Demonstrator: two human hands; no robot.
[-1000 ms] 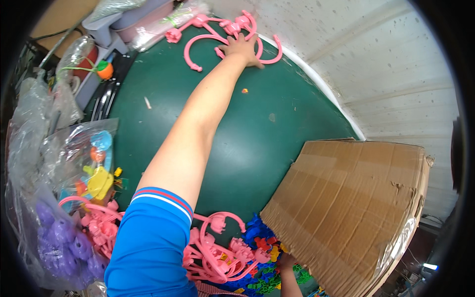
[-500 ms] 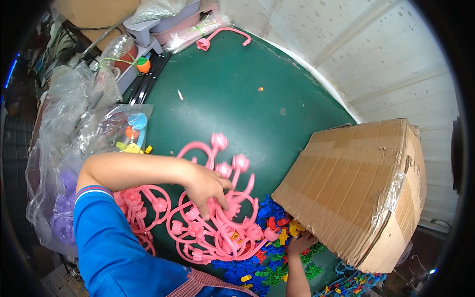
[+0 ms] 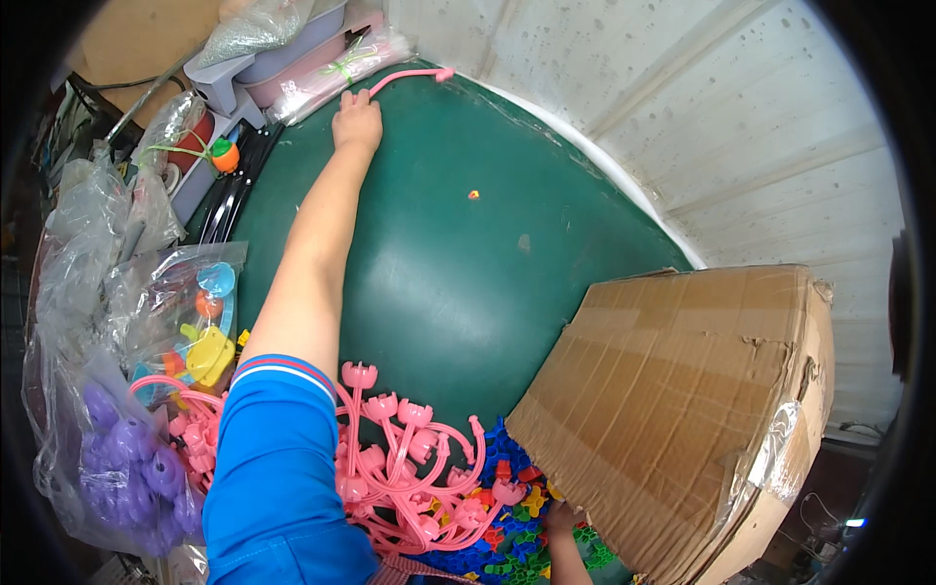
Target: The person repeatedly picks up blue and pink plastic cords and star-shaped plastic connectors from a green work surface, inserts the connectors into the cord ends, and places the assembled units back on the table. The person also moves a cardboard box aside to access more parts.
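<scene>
My left arm stretches far across the green table, and my left hand [image 3: 358, 122] has its fingers closed round the near end of a lone curved pink plastic stem [image 3: 405, 75]. The cup-shaped flower on that end is hidden by the hand. A tangled pile of similar pink stems with flower cups [image 3: 414, 458] lies close to me, partly behind my blue sleeve. My right hand [image 3: 561, 519] is low at the right, by the cardboard box and small coloured plastic pieces [image 3: 526, 536] in blue, green, red and yellow. Its fingers are mostly hidden.
A large cardboard box [image 3: 673, 400] stands tilted at the right. Clear bags with purple pieces [image 3: 136, 458] and coloured parts [image 3: 210, 351] lie at the left. Stacked plastic bins [image 3: 283, 68] and a clear-wrapped bundle [image 3: 336, 78] are at the far left. A pale panel wall [image 3: 634, 88] borders the table.
My left hand has left the near pink pile and gone to the far end of the table, onto the lone pink stem. The right hand stays beside the box. The view has shifted slightly.
</scene>
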